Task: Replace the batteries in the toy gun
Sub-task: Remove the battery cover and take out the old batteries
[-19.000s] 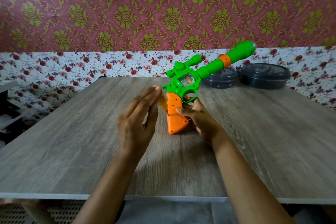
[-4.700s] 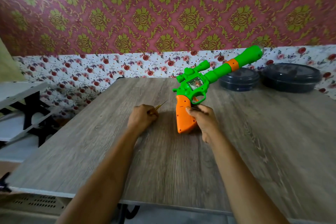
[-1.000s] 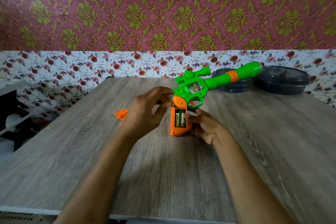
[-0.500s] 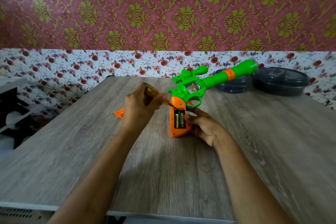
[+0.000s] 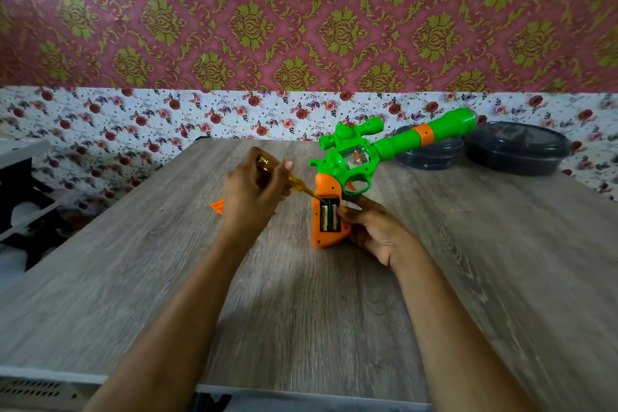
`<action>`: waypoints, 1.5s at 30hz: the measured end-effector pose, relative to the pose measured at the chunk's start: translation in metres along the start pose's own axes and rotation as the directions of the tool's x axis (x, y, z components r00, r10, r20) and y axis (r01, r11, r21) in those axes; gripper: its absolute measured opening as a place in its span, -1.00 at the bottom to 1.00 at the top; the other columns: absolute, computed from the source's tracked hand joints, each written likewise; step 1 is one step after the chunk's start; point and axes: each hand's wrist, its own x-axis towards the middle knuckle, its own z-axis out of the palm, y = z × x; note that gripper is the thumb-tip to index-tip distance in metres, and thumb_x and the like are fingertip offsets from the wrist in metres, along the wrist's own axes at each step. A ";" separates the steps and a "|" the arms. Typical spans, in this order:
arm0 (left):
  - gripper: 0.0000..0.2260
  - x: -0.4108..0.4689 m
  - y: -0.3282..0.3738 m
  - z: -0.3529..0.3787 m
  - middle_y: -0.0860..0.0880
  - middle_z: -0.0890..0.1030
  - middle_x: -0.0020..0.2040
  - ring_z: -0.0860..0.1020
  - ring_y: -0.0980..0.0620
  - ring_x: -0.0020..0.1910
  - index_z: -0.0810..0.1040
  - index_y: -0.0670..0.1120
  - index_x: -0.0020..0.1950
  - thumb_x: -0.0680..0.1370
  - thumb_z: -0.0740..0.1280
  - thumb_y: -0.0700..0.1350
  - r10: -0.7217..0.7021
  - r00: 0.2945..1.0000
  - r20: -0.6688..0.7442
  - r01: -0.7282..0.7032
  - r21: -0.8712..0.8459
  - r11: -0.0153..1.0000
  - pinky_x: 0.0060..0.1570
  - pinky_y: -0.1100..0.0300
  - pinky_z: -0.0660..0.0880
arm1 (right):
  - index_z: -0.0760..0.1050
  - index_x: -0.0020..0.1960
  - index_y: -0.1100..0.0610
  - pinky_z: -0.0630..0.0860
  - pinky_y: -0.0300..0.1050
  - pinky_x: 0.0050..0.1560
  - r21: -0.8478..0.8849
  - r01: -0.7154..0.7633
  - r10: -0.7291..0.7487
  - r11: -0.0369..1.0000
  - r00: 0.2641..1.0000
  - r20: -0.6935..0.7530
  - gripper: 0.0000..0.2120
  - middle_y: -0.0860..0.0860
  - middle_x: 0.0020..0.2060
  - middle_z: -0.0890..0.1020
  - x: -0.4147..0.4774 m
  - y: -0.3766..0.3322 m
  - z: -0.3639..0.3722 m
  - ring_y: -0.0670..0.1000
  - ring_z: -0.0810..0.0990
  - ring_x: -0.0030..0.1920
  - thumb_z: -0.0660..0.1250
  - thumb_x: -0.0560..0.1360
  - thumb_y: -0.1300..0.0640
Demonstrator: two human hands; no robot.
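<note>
Already the cover (image 5: 218, 205) lies off on the desk (image 5: 133, 278); old batteries (image 5: 329, 217) sit exposed in the toy gun (image 5: 354, 164), propped on its grip. The left hand (image 5: 250, 197) grips a screwdriver (image 5: 287, 179), its tip at their top; the right hand (image 5: 374, 231) clasps the grip. Swapping the batteries and closing up remain. Seconds earlier the cover was on.

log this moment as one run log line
left hand: grips screwdriver, tip at upper end of batteries | right hand: holds toy gun by its grip | batteries: two, seated, exposed | cover: off, on table
</note>
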 end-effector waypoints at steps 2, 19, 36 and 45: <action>-0.81 -0.002 0.002 -0.002 -0.11 0.64 -0.30 0.65 -0.07 -0.32 0.42 -0.03 -0.17 0.52 0.32 0.05 0.099 0.993 0.064 -0.101 0.028 0.994 -0.32 -0.15 0.58 | 0.42 0.24 0.13 0.63 -0.06 -0.25 0.027 0.004 -0.004 1.000 1.000 -0.008 -0.66 0.04 -0.24 0.69 0.000 -0.001 0.000 -0.03 0.66 -0.27 0.20 0.51 0.36; -0.84 -0.023 0.021 0.006 -0.03 0.64 -0.25 0.61 0.13 -0.25 0.48 -0.05 -0.05 0.50 0.33 0.01 0.450 0.816 0.364 -0.511 0.090 0.855 -0.27 0.14 0.54 | 0.41 0.23 0.21 0.61 -0.11 -0.16 -0.003 -0.012 0.012 1.000 1.000 -0.027 -0.73 0.08 -0.09 0.60 0.004 0.000 -0.003 -0.04 0.63 -0.17 0.15 0.54 0.32; -0.92 -0.056 0.009 0.009 -0.07 0.66 -0.03 0.62 0.06 -0.08 0.46 -0.07 -0.03 0.54 0.35 -0.12 0.698 0.588 0.408 -0.805 0.214 0.553 -0.19 0.23 0.56 | 0.50 -0.07 0.19 0.60 -0.16 -0.29 0.098 -0.002 0.013 0.995 0.994 -0.106 -0.86 0.01 -0.35 0.67 0.008 0.001 -0.002 -0.09 0.65 -0.32 0.17 0.54 0.32; -0.89 -0.047 0.014 0.007 0.12 0.63 -0.22 0.63 0.24 -0.22 0.49 -0.14 -0.11 0.48 0.39 -0.29 0.315 0.949 -0.016 -0.314 0.042 0.948 -0.26 0.50 0.45 | 0.50 -0.05 0.15 0.53 -0.24 -0.40 -0.073 0.015 -0.019 0.997 0.998 -0.054 -0.88 -0.03 -0.37 0.65 0.005 0.002 -0.002 -0.13 0.59 -0.43 0.20 0.52 0.29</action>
